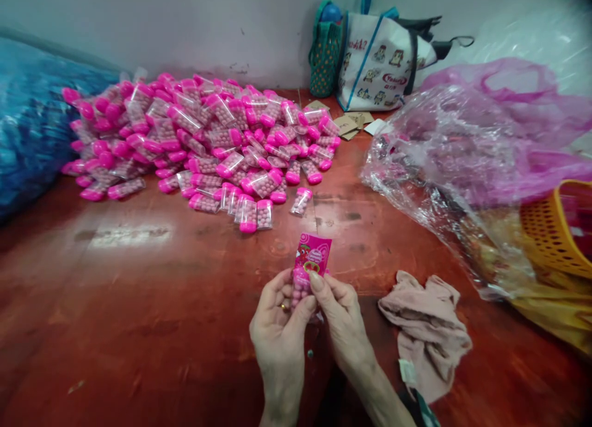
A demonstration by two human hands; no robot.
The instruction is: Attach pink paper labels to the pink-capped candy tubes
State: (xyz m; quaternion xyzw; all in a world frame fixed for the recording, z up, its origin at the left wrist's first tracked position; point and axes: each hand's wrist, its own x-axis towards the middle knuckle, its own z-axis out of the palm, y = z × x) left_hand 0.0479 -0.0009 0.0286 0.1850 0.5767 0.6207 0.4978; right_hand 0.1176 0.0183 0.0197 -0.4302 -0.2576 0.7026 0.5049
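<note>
My left hand and my right hand meet near the table's front edge, both gripping one small clear candy tube filled with pink balls. A pink printed label stands up from the tube, and my right thumb presses on its lower edge. A large pile of like candy tubes with pink caps lies further back on the red-brown table, well beyond my hands.
A crumpled pinkish cloth lies just right of my hands. Clear and pink plastic bags and an orange basket fill the right side. A blue bag sits at left; tote bags lean on the back wall.
</note>
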